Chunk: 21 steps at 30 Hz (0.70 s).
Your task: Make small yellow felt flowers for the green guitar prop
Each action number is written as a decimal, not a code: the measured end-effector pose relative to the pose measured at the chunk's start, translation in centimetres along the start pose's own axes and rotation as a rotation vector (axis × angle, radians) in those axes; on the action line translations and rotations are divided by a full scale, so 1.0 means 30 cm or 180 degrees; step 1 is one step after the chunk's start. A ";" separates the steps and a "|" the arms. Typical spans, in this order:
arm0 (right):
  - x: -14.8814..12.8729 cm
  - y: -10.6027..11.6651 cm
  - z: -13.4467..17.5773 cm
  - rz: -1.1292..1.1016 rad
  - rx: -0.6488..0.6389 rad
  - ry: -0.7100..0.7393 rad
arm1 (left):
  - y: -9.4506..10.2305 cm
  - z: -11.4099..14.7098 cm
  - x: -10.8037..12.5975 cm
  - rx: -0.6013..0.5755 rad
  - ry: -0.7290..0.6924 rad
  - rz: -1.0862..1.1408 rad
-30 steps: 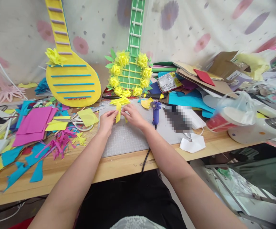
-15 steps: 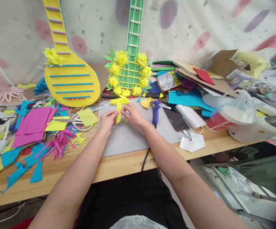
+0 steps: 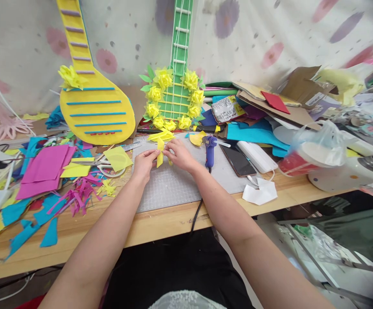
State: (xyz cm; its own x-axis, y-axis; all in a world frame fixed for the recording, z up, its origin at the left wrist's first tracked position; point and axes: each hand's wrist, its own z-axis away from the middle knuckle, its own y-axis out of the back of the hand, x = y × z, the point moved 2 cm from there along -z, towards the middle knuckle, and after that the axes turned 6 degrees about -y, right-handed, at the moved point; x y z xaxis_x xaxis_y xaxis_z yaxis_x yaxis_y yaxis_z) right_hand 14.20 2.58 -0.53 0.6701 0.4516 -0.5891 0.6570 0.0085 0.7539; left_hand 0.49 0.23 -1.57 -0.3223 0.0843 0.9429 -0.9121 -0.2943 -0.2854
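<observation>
A narrow yellow strip [image 3: 160, 158], paper or thin felt, stands between my two hands above the grey cutting mat [image 3: 167, 193]. My left hand [image 3: 144, 165] pinches its left edge between thumb and fingers. On the other side my right hand [image 3: 180, 154] is closed, its fingertips against the strip; a small yellow bit shows beneath them. Just behind my hands lie more yellow strips [image 3: 161, 136]. Propped against the wall beyond is a green guitar-shaped craft [image 3: 180, 92] ringed with yellow flowers. A purple glue gun [image 3: 210, 152] rests on the mat to the right of my right hand.
Scissors [image 3: 109, 166] lie left of the mat under yellow paper, near magenta sheets [image 3: 44, 171] and scraps. A yellow lute-shaped craft [image 3: 98, 111] leans at the back. Rightward are a phone [image 3: 239, 161], a white power bank [image 3: 257, 156], a bagged cup [image 3: 311, 156] and piled cardboard.
Both hands stay in almost the same place with the yellow strip between them. My right fingers have shifted very slightly; the view has moved a touch.
</observation>
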 end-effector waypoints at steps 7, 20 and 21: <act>-0.002 0.012 0.001 -0.0032 -0.0029 0.0004 | 0.006 -0.007 -0.007 -0.0128 0.0000 0.0027; -0.008 0.016 -0.003 0.0002 0.0022 -0.0053 | 0.003 -0.007 -0.008 -0.0217 -0.0074 -0.0045; -0.008 0.015 -0.004 0.0006 0.0020 -0.0055 | 0.004 -0.008 -0.010 -0.0201 -0.0085 -0.0067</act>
State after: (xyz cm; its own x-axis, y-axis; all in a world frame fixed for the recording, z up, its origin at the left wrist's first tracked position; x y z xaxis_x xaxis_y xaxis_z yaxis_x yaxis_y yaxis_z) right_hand 14.30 2.58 -0.03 0.6772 0.4361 -0.5926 0.6578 0.0019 0.7532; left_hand 0.42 0.40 -1.94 -0.2967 0.0641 0.9528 -0.9330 -0.2320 -0.2750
